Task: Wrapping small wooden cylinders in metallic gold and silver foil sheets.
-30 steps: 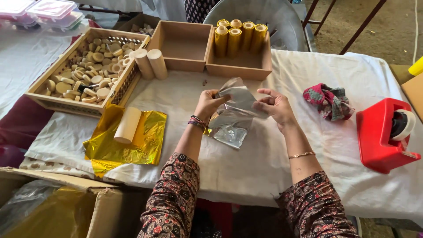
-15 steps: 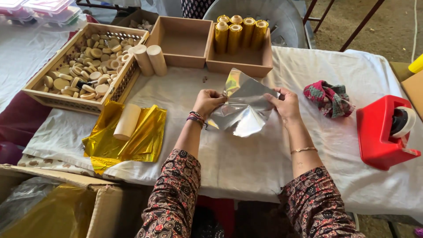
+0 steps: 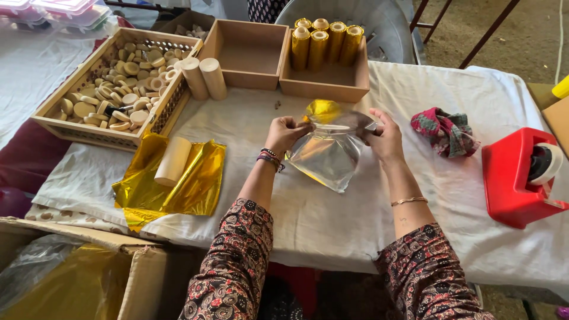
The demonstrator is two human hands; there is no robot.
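Two hands, left hand (image 3: 288, 131) and right hand (image 3: 385, 137), were closed on one foil sheet (image 3: 329, 155) at frame centre. It was held above the white tablecloth (image 3: 332, 219).

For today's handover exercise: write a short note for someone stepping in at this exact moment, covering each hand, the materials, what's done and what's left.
Left hand and right hand both grip the top edge of a foil sheet, held above the table.
Done: six gold-wrapped rolls stand in the right box.
Left: one bare roll lies on gold foil; two bare rolls lean by the tray.
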